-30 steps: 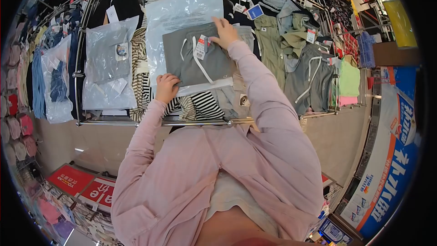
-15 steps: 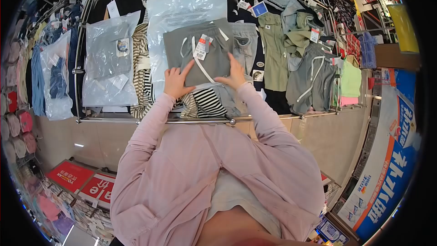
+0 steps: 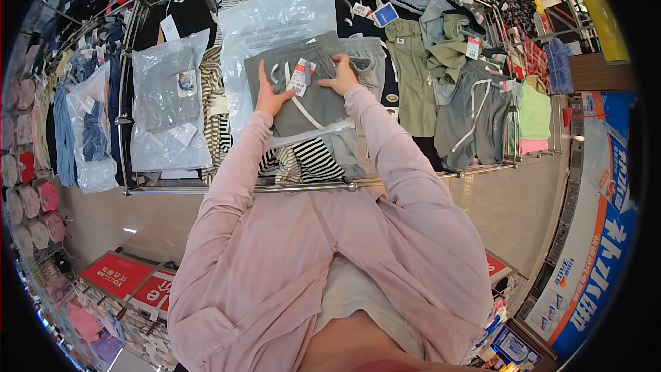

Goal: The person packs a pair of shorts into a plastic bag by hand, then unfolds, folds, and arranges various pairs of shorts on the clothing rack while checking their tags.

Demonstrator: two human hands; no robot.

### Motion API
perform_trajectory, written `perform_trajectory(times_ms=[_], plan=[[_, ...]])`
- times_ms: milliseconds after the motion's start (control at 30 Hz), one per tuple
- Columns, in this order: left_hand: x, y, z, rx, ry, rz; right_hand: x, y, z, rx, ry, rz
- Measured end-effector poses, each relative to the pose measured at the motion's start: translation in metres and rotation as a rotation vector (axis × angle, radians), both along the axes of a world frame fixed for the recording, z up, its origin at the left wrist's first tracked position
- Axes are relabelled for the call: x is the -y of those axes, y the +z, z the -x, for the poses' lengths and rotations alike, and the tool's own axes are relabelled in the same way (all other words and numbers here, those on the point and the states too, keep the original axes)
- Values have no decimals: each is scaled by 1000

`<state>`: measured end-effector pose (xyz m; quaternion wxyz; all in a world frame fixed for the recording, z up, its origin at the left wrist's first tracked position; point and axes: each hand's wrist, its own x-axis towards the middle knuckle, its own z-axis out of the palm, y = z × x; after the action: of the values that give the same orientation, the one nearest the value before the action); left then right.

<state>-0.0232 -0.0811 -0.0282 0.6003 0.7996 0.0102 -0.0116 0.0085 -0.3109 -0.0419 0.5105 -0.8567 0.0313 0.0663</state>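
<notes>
The left hand (image 3: 273, 98) and the right hand (image 3: 341, 78) are spread, each thumb apart from its fingers, and they lie on the two sides of the gray pants (image 3: 290, 121). These pants are on a plastic bag (image 3: 241, 36); a price tag (image 3: 300, 77) lies between the hands.

A red sign (image 3: 113, 275) read "YOUCAN," its red neighbor (image 3: 153, 291) showed "le," and a blue-and-white banner (image 3: 600, 244) bore "补水啦"; print on the grey drawstring bottoms' (image 3: 288, 121) tag (image 3: 300, 77) was illegible.
</notes>
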Motion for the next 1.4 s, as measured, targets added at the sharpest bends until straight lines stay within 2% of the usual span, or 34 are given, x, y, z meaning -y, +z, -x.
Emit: perform_trajectory(times_ms=[67,100,133,167,200,233,267,300,333,367,433,467,533,600,633,667,700,767,800,867,933,1000,1033,1067,1100,1133,1167,1200,1233,1267,1300,1333,1367,1400], plan=[[3,40,8,-232,-157,420,-1,21,11,84,-44,-74],[-2,39,9,-227,-156,421,1,36,17,-32,-16,-344],[-8,34,10,-48,-247,235,3,53,25,-151,13,-612],[-9,42,14,129,-336,49,6,66,34,-148,13,-610],[-9,50,25,132,-339,51,10,77,44,-6,175,-423],[-6,83,47,175,-352,-61,13,86,56,133,333,-232],[-4,101,68,215,-364,-175,14,93,73,134,331,-231],[-3,102,85,217,-365,-175,15,99,92,175,412,-32],[-2,100,99,157,-381,-317,14,103,106,214,491,170],[-2,100,109,96,-396,-458,12,103,116,215,490,170],[-8,104,116,8,-492,-495,9,101,128,-143,570,453],[-12,107,116,-83,-586,-533,13,100,124,-138,568,455],[-19,105,101,-22,-578,-549,26,98,105,79,659,362],[-29,79,71,162,-502,-189,32,97,75,156,577,267],[-33,65,52,162,-502,-189,36,83,48,-155,524,-26],[-36,49,33,-236,-377,-28,39,67,30,-462,454,-320],[-37,37,25,-633,-238,135,38,45,23,-467,453,-321],[-36,22,29,-663,-197,242,30,12,20,-500,230,-230],[-36,14,30,-687,-155,346,29,5,29,-509,228,-232],[-38,-1,36,-671,-221,332,25,6,61,-166,93,-18],[-38,-11,45,-632,-253,415,31,-13,69,-257,121,-144],[-38,-11,56,-669,-244,441,35,-14,72,-577,141,-277],[-37,-11,58,-690,-233,467,37,-11,69,-579,142,-276],[-41,-21,58,-692,-230,467,38,-4,67,-592,198,-122],[-49,-34,60,-601,-263,179,36,1,66,-604,254,31],[-54,-43,62,-503,-293,-109,32,14,66,-606,255,26],[-52,-27,64,-499,-292,-112,27,31,62,-427,227,264],[-46,-9,71,-356,-145,-281,22,40,59,-242,193,497],[-38,5,73,-211,5,-445,17,39,56,-238,193,497],[-29,9,71,-207,9,-444,10,35,53,-73,300,377],[-21,11,72,-153,103,-573,2,31,52,87,404,253],[-16,12,73,-98,197,-700,-6,27,51,88,405,252],[-14,11,70,-96,201,-702,-15,23,46,13,531,267],[-13,9,64,-207,90,-567,-23,21,40,-60,658,283]])
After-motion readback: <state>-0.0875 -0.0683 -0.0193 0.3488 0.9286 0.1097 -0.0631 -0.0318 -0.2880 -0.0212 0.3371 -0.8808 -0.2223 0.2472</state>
